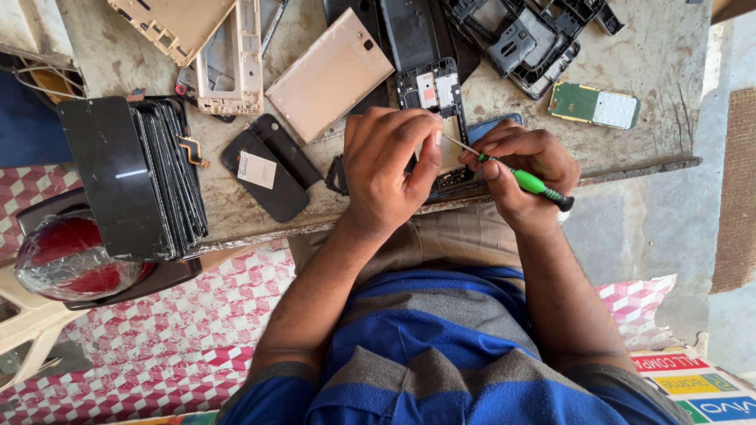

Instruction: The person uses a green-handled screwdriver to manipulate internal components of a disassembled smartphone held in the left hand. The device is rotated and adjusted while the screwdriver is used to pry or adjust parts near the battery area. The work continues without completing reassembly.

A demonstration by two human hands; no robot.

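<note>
Bottom right corner there's a glossy printed sign [693,386] with red, yellow and blue bands. A white rectangular sticker sits on a flat black back cover [264,169] left of the hands. Left hand [390,165] is curled down on the opened phone [441,118] at the worn surface [661,79] edge, right hand [524,169] pinched shut around a green-handled screwdriver [520,177], metal tip on the phone.

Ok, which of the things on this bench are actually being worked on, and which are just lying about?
In use:
left hand
right hand
green screwdriver
opened phone

Lying about:
stack of black screens
gold back cover
green circuit board
black phone frames
</note>
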